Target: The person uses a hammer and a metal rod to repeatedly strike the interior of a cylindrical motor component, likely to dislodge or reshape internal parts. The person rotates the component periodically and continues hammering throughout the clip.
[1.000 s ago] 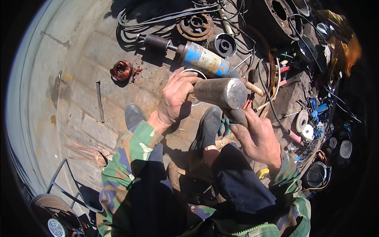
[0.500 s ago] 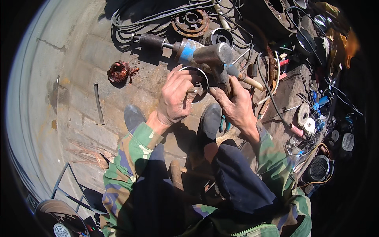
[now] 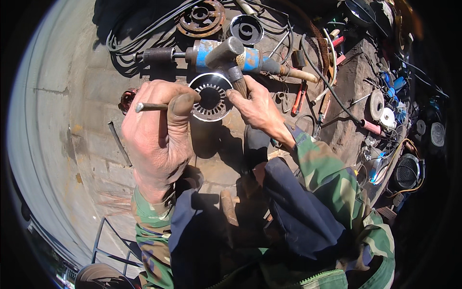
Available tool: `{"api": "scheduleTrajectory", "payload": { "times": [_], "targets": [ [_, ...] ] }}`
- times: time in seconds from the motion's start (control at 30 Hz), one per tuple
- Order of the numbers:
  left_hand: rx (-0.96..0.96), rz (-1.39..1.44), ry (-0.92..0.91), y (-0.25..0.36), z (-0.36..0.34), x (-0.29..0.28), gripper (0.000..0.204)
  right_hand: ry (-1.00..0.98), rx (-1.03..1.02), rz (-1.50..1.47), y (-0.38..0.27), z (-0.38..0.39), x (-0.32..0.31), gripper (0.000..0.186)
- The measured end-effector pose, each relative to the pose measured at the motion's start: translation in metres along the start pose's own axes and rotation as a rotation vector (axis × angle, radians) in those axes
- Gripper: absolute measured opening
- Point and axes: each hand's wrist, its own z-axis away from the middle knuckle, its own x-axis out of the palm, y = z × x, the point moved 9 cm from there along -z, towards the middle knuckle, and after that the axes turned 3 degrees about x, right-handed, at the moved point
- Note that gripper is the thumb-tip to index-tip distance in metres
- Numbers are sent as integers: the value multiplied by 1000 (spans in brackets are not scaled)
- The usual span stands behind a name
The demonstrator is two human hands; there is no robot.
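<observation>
- While the left hand [image 3: 159,130] is closed around a thin metal rod [image 3: 150,106], its thumb presses against the rim of a round slotted stator core [image 3: 211,96], which stands on end on the brick paving [image 3: 86,96] between the two hands.
- On the other side, the right hand [image 3: 257,108] grips the handle of a hammer [image 3: 230,60], fingers wrapped tight just beside the core's right edge; the hammer head points up and to the left, above the core.
- Behind the hammer lies a blue-painted cylindrical motor part on a shaft [image 3: 211,53], stretched left to right across the bricks.
- Farther back sit a rusty round flange [image 3: 199,18] and a dark metal end cap [image 3: 246,29], side by side, with black cables [image 3: 130,36] looped to their left.
- A small copper winding [image 3: 126,98] peeks out just behind the left hand.
- To the right, well apart from the hands, tools are strewn about: red-handled pliers [image 3: 301,96], a white grinding disc [image 3: 377,103] and a black round speaker [image 3: 406,172].
- Both forearms wear camouflage sleeves [image 3: 332,178].
</observation>
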Motion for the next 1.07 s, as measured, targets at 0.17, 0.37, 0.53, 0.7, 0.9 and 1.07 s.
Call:
{"api": "scheduleTrajectory", "payload": {
  "times": [0.17, 0.37, 0.53, 0.7, 0.9, 1.07],
  "targets": [
    [-150, 83, -8, -22, 2, 3, 52, 6, -64, 8, 1, -1, -1, 41],
    [-151, 48, -5, -30, 11, 8, 51, 32, -102, -2, 1, -3, -1, 40],
    [-52, 40, -43, -28, 6, 14, 40, 17, -76, -11, 3, -2, 0, 39],
    [175, -98, -201, -24, 12, 54, 11, 22, -57, -12, 0, -1, -1, 39],
    [202, -217, -79, -44, 35, 61, 7, 15, -34, -17, 5, -3, 0, 39],
    [43, 160, -55, -76, 47, 76, 26, -49, -49, -23, 5, -4, -11, 51]
  ]
}}
